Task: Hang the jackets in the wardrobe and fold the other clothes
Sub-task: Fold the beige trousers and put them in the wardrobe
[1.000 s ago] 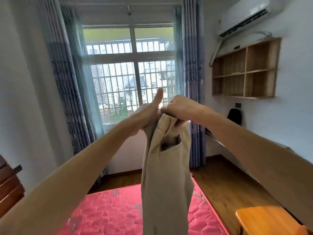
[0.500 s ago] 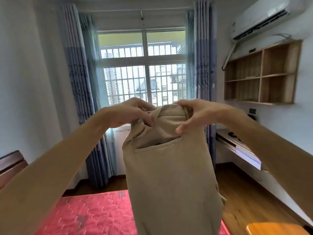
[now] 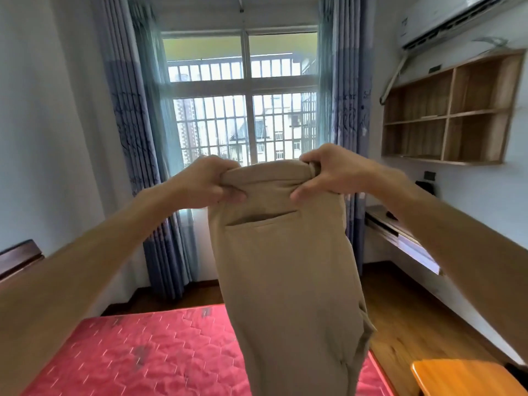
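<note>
Trousers point(image 3: 285, 267) held up by the waistband, over the bed point(image 3: 128, 352).
The left hand point(image 3: 205, 181) grips the waistband at 9 o'clock and the right hand point(image 3: 328, 172) at 3, equally near. The long axis hangs toward 6, legs probably doubled together. Compared with a second ago, the hands are wider apart and the waistband is stretched flat.

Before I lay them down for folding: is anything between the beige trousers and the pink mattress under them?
Nothing visible is. The beige trousers hang from the left hand and the right hand, over the pink mattress. Their lower end is out of the picture.
</note>
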Available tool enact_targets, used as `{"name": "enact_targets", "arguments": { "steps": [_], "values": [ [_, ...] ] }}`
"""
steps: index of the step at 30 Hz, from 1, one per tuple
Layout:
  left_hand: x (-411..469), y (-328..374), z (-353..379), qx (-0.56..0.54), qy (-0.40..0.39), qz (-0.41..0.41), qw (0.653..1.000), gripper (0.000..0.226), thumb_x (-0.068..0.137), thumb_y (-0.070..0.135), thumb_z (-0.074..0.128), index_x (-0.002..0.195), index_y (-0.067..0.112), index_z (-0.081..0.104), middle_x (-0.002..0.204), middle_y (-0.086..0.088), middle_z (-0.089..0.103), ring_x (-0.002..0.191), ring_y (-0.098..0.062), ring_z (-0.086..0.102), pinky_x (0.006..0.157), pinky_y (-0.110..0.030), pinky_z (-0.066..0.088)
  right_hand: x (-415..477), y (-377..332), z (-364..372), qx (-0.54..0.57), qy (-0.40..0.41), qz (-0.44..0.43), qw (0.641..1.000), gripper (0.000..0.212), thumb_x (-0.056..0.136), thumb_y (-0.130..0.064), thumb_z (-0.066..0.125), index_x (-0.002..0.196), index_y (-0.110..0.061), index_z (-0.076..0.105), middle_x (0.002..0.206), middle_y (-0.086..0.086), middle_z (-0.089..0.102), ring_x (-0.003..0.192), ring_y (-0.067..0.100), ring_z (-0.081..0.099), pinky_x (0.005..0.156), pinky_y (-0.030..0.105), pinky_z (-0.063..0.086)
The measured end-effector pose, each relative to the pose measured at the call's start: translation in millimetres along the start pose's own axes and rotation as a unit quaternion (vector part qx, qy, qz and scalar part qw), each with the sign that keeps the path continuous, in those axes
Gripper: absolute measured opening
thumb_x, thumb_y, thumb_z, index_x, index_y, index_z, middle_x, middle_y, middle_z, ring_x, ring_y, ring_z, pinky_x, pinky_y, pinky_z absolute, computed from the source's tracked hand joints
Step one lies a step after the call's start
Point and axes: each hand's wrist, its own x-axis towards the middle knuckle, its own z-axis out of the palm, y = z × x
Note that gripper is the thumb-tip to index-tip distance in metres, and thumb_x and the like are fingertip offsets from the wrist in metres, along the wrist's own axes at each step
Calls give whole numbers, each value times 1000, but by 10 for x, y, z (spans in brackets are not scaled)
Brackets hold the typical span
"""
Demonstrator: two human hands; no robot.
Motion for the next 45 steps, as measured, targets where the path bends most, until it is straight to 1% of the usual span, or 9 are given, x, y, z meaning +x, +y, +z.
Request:
{"name": "enact_targets", "arguments": {
  "steps": [5,14,18,24,28,31,38,42,45],
  "values": [
    [110,66,59,-87,98,27,991,51,59,61,78,86,19,72,79,-5,69,71,-12,64,60,-29,52,12,125,-91,104,187,-29,977,36,77,-39,81,85,-4,75,77,16,70,63,10,60,62,27,50],
    [278,-135,315,-135,114,-18,984,40,65,44,90,83,12,74,81,-15,71,71,-23,66,62,-36,54,54,307,137,14,147,10,989,29,91,-41,64,100,-13,70,85,0,68,70,3,59,59,7,45],
    [262,-251,211,-155,147,4,977,53,62,46,89,82,2,68,81,-27,64,69,-17,58,60,-33,47,-115,586,298,139,142,158,967,56,91,-65,43,104,-13,62,88,4,68,73,14,66,75,34,60],
    [298,-329,150,-111,166,24,980,48,66,37,91,75,-1,64,73,-30,60,61,-15,51,51,-24,41,-531,951,1732,264,-6,311,913,40,103,-38,45,97,-4,65,86,12,65,72,20,62,76,38,56],
    [226,-356,33,-96,165,24,981,50,63,36,90,69,-3,59,64,-24,57,53,-11,46,46,-18,37,-691,985,2708,430,-4,466,773,56,100,-54,40,106,-4,63,87,11,64,76,22,61,67,30,50],
    [147,-403,-106,-95,160,2,983,38,61,36,90,65,14,59,53,8,56,50,-1,49,46,-13,39,-657,910,3027,553,20,482,679,60,94,-61,47,101,-5,68,89,11,73,81,25,69,78,35,54],
    [-33,-589,-243,-61,202,-28,977,53,59,57,85,74,11,64,68,-13,61,60,-10,55,53,-26,46,-512,702,2907,694,-24,434,574,47,88,-55,65,73,-10,65,73,7,63,75,22,60,78,35,54],
    [-69,-562,-310,-34,210,-35,976,56,63,50,87,84,3,66,81,-25,65,64,-11,58,54,-23,50,-489,648,2835,776,96,363,507,14,92,-14,57,81,-9,61,64,2,55,61,15,51,60,29,46],
    [-124,-590,-407,-23,232,-32,972,46,68,41,80,90,2,68,84,-25,64,64,-8,56,51,-14,48,-528,674,2818,830,112,302,454,15,93,-14,61,97,-3,70,75,5,65,70,15,61,76,29,53]
  ]
}}
